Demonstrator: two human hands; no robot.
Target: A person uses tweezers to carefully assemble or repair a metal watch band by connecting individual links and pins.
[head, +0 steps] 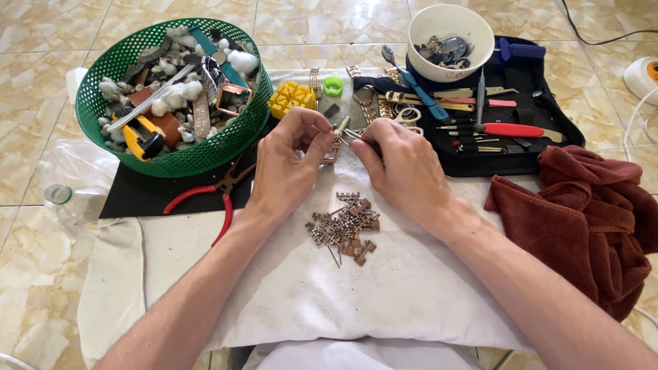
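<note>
My left hand (288, 161) pinches a short piece of metal watch bracelet (334, 147) between thumb and fingers above a white cloth (384, 288). My right hand (401, 164) grips a thin metal tool (355, 136) whose tip meets the bracelet piece. Just below both hands, a small heap of loose bracelet links and pins (345, 226) lies on the cloth.
A green basket (110, 65) of watch parts and cotton stands at the back left, with red-handled pliers (212, 195) before it. A yellow holder block (291, 98), a white bowl (480, 41), a black tool case (541, 137) and a brown towel (589, 219) lie around.
</note>
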